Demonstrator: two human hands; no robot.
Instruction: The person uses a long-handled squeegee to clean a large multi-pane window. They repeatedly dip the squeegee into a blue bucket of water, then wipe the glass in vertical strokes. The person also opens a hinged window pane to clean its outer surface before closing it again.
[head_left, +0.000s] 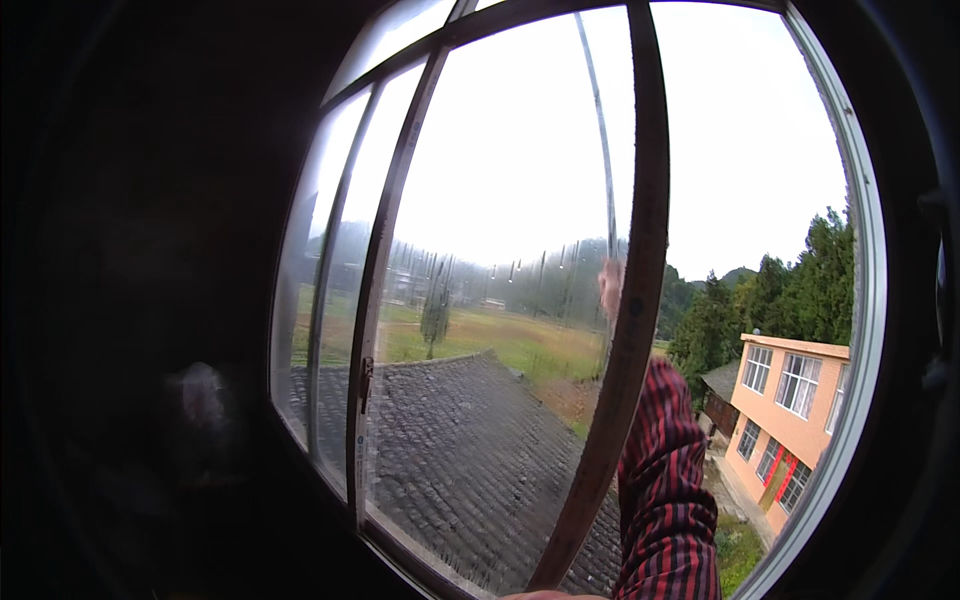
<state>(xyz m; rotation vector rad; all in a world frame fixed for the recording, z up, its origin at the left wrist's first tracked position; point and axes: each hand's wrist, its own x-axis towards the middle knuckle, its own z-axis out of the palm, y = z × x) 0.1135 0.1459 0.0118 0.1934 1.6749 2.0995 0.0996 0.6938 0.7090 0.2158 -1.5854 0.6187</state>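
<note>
Head view, the only one. Your right arm, in a red-and-black striped sleeve [665, 480], passes out through the open right side of the window and bends back behind the dark stile [652, 190]. Your right hand [609, 288] shows blurred through the glass, just left of that stile, on the outer side. You can't read its fingers from here: cannot tell whether they grip the stile, lie flat on the glass or hold a cloth. A pinkish sliver [550, 596] at the bottom edge may be your left hand; its shape and grip cannot be told.

The window pane [510, 290] fills the middle of the view, between the dark stile and the upright with the latch [367, 384]. Drips and vertical streaks mark it; a long thin line runs down its right part.

Step, as judged: you seem to be working the pane's outer face, probably cleaning it. Next move likely calls for steady contact across the streaked area, elbow kept off the stile, your weight inside the sill.

Containers: none you can make out; the room side is too dark to read. Outside, below you: a tiled roof [480, 440].
</note>
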